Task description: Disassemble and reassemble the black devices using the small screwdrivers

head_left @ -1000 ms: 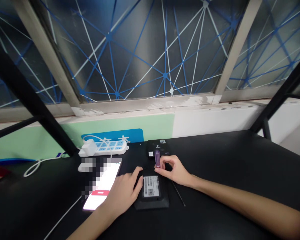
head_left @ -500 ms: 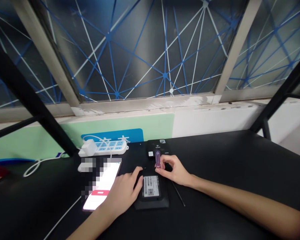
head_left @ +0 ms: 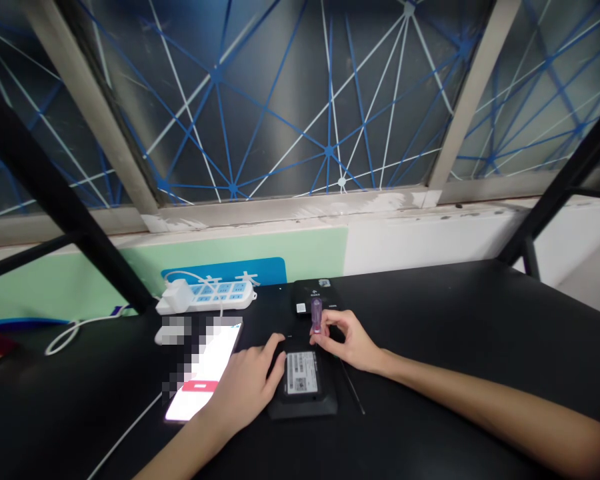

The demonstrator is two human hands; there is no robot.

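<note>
A black device point(head_left: 327, 403) with a white printed label point(head_left: 303, 372) lies on the black tabletop in front of me. My left hand point(head_left: 253, 377) rests at its left edge, thumb and forefinger spread and touching the casing. Over the device's far end, my right hand point(head_left: 344, 339) pinches an upright screwdriver with a see-through purple handle point(head_left: 317, 315). The fingers and the angle hide its lower part, so I cannot tell whether its tip touches the casing. A thin dark rod point(head_left: 353, 387) slants along the device's right side, its upper end hidden near my right hand.
Behind the screwdriver lies a flat black box point(head_left: 300, 293). A lit phone point(head_left: 205, 373) sits beside my left forearm. Further back are a white power strip point(head_left: 237, 295) with a plugged-in charger point(head_left: 177, 297) and a white cable point(head_left: 125, 437). Black metal posts point(head_left: 535, 200) flank the table.
The purple handle has risen or tilted very slightly between my right fingers. The thin rod's near end has shifted a little to the left. My left hand stays in place.
</note>
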